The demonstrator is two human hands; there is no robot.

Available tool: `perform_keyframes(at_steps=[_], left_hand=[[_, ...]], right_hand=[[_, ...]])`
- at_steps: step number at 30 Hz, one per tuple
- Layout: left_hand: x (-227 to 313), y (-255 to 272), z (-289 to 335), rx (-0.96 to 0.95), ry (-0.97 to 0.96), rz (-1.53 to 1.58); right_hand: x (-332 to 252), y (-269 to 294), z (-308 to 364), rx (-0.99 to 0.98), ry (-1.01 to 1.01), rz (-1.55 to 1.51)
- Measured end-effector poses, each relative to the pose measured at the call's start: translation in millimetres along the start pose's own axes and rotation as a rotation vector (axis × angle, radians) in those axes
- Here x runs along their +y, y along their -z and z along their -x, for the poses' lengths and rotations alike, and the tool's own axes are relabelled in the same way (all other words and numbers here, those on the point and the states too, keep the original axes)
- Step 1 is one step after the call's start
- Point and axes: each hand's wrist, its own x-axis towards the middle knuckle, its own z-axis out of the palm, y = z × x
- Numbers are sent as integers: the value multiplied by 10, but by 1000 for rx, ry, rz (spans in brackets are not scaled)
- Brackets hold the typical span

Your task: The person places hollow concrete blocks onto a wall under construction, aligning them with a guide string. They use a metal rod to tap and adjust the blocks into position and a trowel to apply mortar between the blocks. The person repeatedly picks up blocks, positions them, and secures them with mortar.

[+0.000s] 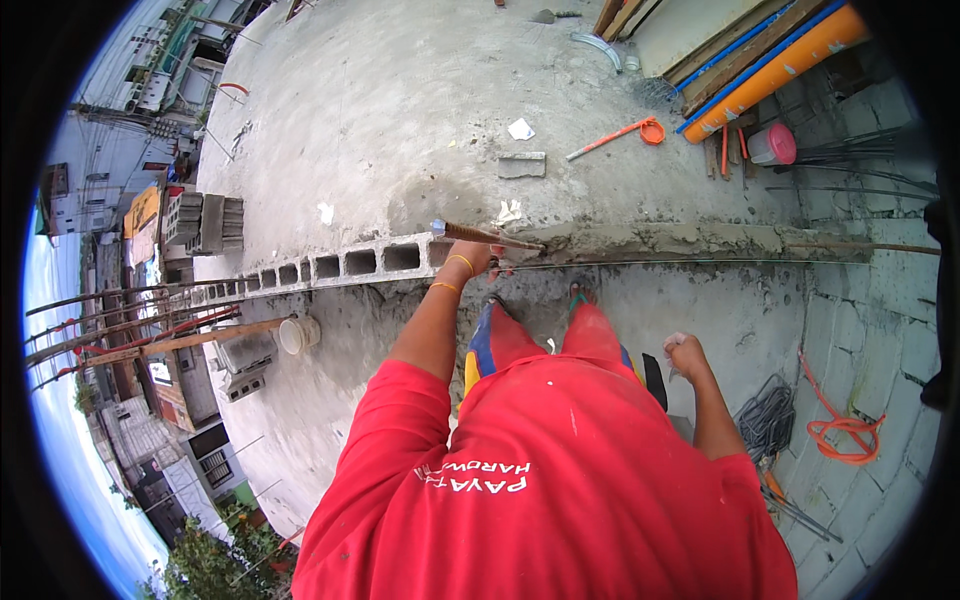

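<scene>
One row of hollow concrete blocks (pixel 381 260) runs leftward from your left hand (pixel 470 258), open cells facing up; to the right, the line carries on as a strip of rough mortar (pixel 660 240), with a thin string (pixel 700 262) along its near side, probably set there as a straight guide. A brown rod (pixel 490 236) with a pale end shows right at your left hand; whether your fingers grasp it, pinch the string or merely rest there, I cannot tell, as the hand is partly hidden; your arm is stretched forward, seemingly because the row's end lies just past your feet (pixel 583 294).

Your right hand (pixel 683 352) hangs well apart from the row, fingers clenched and grey-smeared; no held thing shows, and the arm looks bent simply to keep it out of the way.

Across the row, a loose concrete block (pixel 522 166) lies on the slab, perhaps left near for easy reach; an orange-handled tool (pixel 605 140) lies beyond it; a white bucket (pixel 298 336) stands to the left, on your side; an orange hose (pixel 848 436) lies against the block wall (pixel 880 340) at far right.
</scene>
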Motion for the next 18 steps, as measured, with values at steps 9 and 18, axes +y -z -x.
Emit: perform_keyframes(at_steps=[9,18], left_hand=[[-113,147,-167,28,58,202],[-165,396,-420,-78,181,56]], right_hand=[[-98,-111,132,76,-114,-174],[62,-505,1082,178,-353,-170]])
